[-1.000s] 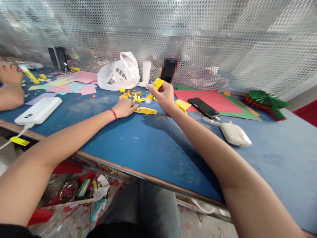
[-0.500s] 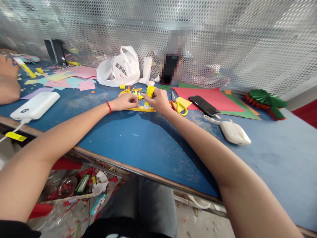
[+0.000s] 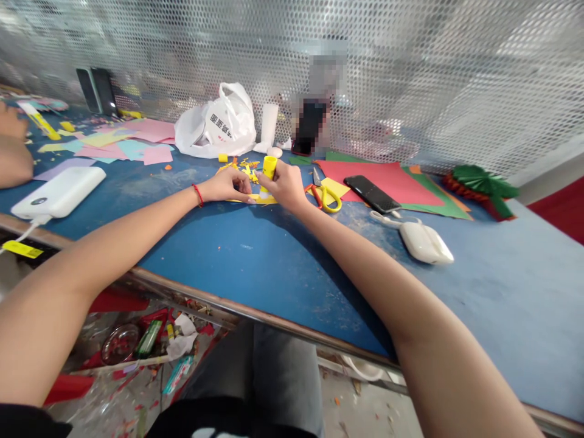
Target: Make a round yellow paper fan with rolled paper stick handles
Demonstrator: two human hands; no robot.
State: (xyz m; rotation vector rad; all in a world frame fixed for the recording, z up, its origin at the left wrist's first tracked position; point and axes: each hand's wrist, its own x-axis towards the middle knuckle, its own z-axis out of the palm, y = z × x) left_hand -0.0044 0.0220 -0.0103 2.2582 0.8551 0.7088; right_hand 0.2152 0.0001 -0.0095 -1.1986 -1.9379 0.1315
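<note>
Nearest the wearer, the blue table (image 3: 255, 261) shows scuffs and small specks ahead of its worn front edge; a white case (image 3: 426, 241) lies to the right and a white power bank (image 3: 59, 191) to the left. Beyond these, in front of the wearer, a narrow yellow strip (image 3: 271, 200) lies flat on the table, partly covered by fingers. The left hand (image 3: 228, 184) is curled with its fingertips down at the strip; whether it pinches or merely presses the paper cannot be told. The right hand (image 3: 286, 182) is closed around a yellow glue stick (image 3: 269, 167), held nearly upright, its pale lower end at the strip. The step in hand is judged to be spreading glue. Good practice: pin the strip close to the glue — not at its far end — draw the stick away from the pinning fingers with light, even pressure, and cover both edges without dragging, since thin paper may buckle or tear. Scissors (image 3: 329, 198) lie just right of the right hand. Immediately behind the hands, loose yellow scraps (image 3: 249, 166) present a risk: they could stick to wet glue. Farther back stand a white plastic bag (image 3: 221, 125) and the perforated panel (image 3: 410, 79).
</note>
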